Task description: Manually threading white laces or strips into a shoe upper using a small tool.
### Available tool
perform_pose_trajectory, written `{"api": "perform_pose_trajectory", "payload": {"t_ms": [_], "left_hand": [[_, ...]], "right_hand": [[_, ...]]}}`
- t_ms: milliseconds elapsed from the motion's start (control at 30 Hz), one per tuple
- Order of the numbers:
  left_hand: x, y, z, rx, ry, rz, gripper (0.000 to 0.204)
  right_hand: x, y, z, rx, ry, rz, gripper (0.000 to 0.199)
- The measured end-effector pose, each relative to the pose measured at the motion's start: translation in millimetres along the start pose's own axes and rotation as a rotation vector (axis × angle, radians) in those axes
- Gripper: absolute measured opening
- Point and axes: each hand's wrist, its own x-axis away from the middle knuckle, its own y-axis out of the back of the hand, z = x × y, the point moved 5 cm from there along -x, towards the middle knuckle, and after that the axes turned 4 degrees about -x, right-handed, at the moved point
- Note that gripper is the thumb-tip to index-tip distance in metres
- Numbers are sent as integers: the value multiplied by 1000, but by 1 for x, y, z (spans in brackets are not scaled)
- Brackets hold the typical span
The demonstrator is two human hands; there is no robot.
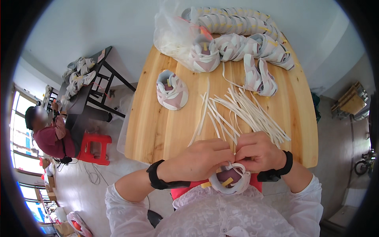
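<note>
A shoe upper with a mauve lining and a yellow tab is close to my body at the table's front edge. My left hand is closed on its front part, the fingertips pinched together. Beside it my right hand is closed too, pinching the white shoelace, which loops loosely over the opening of the upper. The fingertips of both hands meet, so the exact eyelet is hidden. Just beyond my hands lies a spread bundle of cut white shoelaces. A laced pink and white upper stands alone farther left.
Nested rows of uppers line the back of the wooden table. A clear plastic bag stands at the back left, and a pair of uppers at the right. Leftward, a person sits at a dark table near a red stool.
</note>
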Motion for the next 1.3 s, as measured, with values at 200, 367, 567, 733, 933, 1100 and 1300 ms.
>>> {"api": "perform_pose_trajectory", "payload": {"t_ms": [200,367,567,733,933,1100,1300], "left_hand": [[4,-1,-2,30,34,-83,18],[8,-5,-1,63,66,-106,20],[14,-10,22,249,261,-46,12],[25,-21,29,524,354,22,12],[26,-22,24,403,404,72,11],[26,-18,25,378,356,53,11],[30,-19,16,181,278,-39,16]], "right_hand": [[6,-6,-3,-112,-67,-86,13],[13,-14,-1,-118,-122,-149,17],[17,-14,-6,15,-259,-156,17],[11,-1,-3,-24,-279,-63,17],[6,1,2,223,-49,-53,14],[9,-3,17,445,111,-129,13],[4,-4,22,432,-22,-57,13]]}}
